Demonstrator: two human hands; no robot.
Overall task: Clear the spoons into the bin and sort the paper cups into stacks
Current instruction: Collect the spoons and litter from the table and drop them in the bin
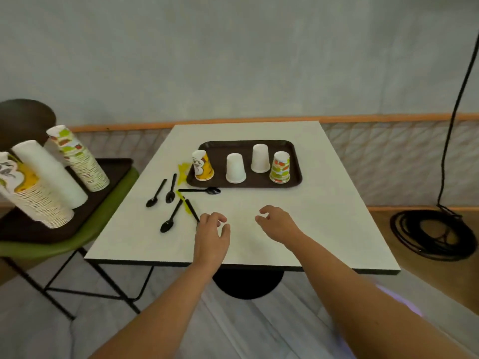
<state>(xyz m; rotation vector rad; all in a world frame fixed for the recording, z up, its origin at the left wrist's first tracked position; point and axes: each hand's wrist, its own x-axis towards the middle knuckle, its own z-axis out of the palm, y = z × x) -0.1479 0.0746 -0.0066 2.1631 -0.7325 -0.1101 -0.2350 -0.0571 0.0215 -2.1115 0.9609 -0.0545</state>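
left hand (211, 230) half-curled right at the near end of the closest spoon (191, 209), can't tell if it's gripping | right hand (277, 224) loose, empty, farther off | spoon runs diagonally, up-left from the hand | other spoons (169, 218) also left, so lefty's job imo | cups (235, 168) upside down on tray (295, 177)

Dark brown tray (295, 149). From its left end: yellow cartoon-print cup (202, 165), white cup (235, 168), second white cup (260, 158), green-orange patchy cup (280, 167). Black spoons (156, 193) left of the tray, with yellow scraps (182, 172) among them. Off-white counter (285, 229), black edge. Far left of tray: green seat (77, 229), yellow-print stack (28, 193), white stack (49, 172), green-brown print stack (80, 161).
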